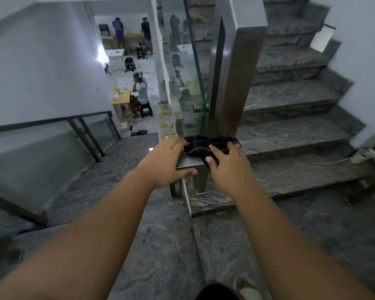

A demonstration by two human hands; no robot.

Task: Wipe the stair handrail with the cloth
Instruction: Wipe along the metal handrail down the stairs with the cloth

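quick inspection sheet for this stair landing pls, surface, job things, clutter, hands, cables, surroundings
surface: grey marbled stone landing, dusty looking
job's things: dark checked cloth lying across the low end of the metal handrail, which rises along the upper flight
clutter: nothing seen on the landing
hands: left hand spread flat, fingers on the cloth's left edge, thumb by the rail end; right hand pinching the cloth
cables: white cable trailing over a step towards a power strip at the right wall
surroundings: glass panel, stairs down at left, people at tables in the room below
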